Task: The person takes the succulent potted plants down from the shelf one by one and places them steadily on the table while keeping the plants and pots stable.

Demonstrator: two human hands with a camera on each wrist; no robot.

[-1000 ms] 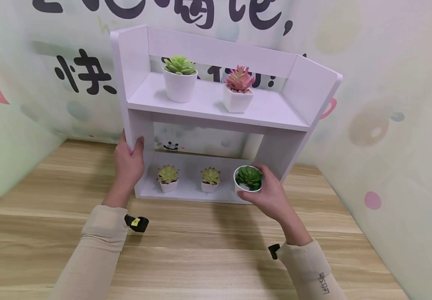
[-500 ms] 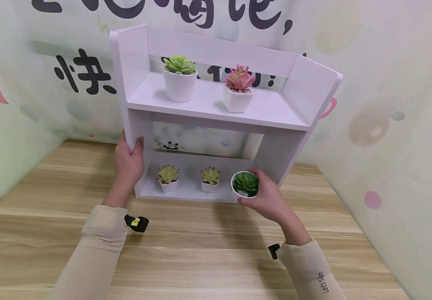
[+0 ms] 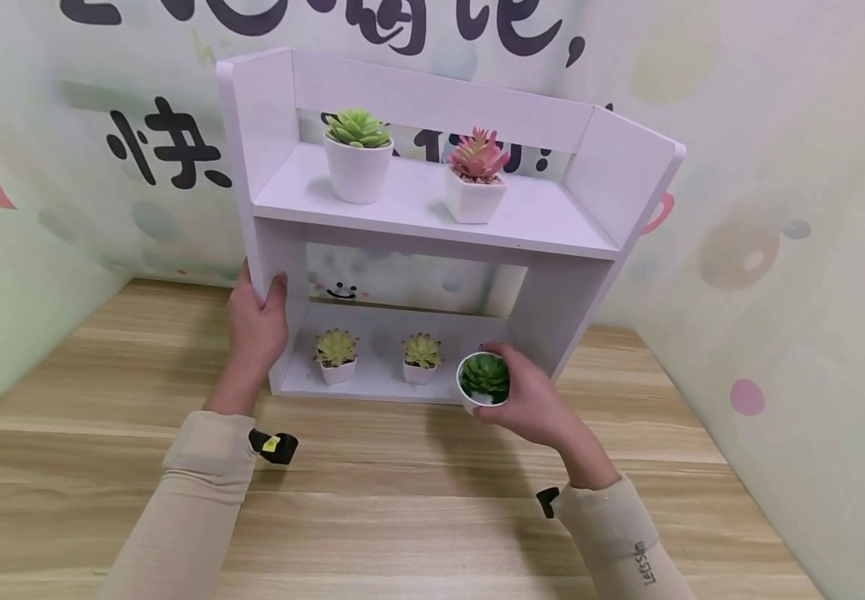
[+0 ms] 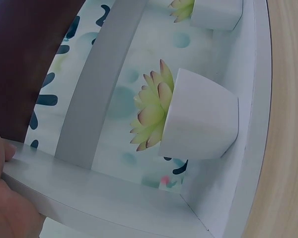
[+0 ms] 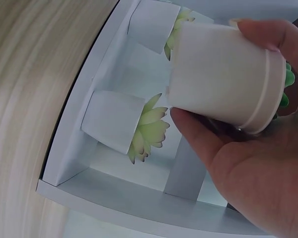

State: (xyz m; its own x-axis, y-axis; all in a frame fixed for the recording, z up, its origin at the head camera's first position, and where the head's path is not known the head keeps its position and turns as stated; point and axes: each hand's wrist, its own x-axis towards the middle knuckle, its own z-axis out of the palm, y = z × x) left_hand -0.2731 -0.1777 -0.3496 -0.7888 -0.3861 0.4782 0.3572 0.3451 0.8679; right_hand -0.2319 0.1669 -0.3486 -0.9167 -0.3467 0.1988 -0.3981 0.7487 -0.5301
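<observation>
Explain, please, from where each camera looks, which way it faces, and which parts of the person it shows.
Head: worn on the head, facing forward and down at the white shelf; left hand, right hand and sleeves show.
Left wrist: on that wrist, facing into the lower tier; part of the left hand shows at lower left.
Right wrist: on that wrist, facing the white pot; much of the right hand shows, gripping it.
Shared: both wrist views show the lower tier's left succulent and middle succulent.

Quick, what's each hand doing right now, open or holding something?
Left hand: holding the white shelf's left side panel.
Right hand: holding the dark green potted succulent.
</observation>
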